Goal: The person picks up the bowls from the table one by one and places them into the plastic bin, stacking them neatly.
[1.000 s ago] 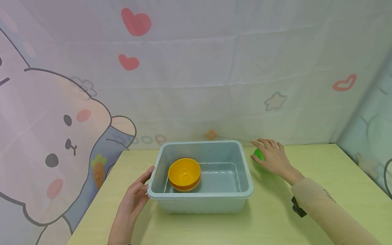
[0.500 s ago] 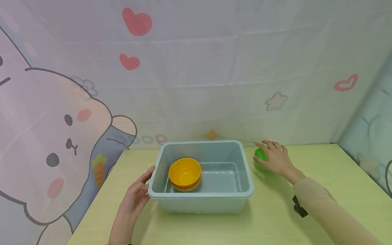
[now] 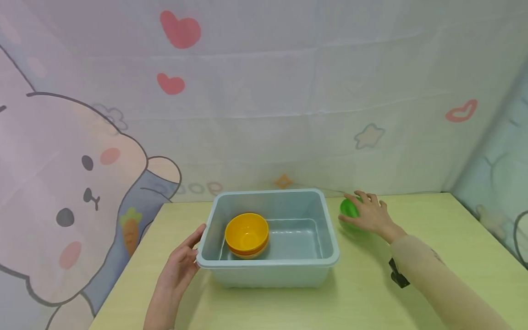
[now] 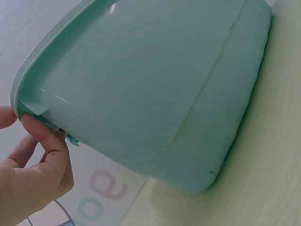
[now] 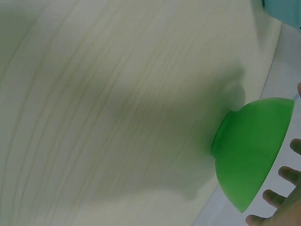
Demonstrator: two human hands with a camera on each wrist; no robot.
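Note:
A light blue-grey plastic bin (image 3: pixel 272 275) stands mid-table. My left hand (image 3: pixel 179 268) grips the bin's left rim; the left wrist view shows curled fingers (image 4: pixel 49 146) right under that edge. Inside, at the left, sits a stack of bowls, a yellow bowl (image 3: pixel 247 233) on top with an orange one beneath. To the right of the bin a green bowl (image 5: pixel 258 141) stands upright on the table. My right hand (image 3: pixel 373 217) hovers over it with fingers spread and bent, partly hiding it in the head view; in the right wrist view the fingertips are close above its rim.
The bin rests on a pale wooden table (image 3: pixel 264 309). Behind the table hangs a printed cloth (image 3: pixel 255 142) with hearts and a cartoon animal. A dark cable (image 3: pixel 517 238) hangs at the far right.
My right hand has shifted slightly to the right over the green bowl, so more of the bowl shows. The left hand and the bin stay in place; the head view has shifted slightly.

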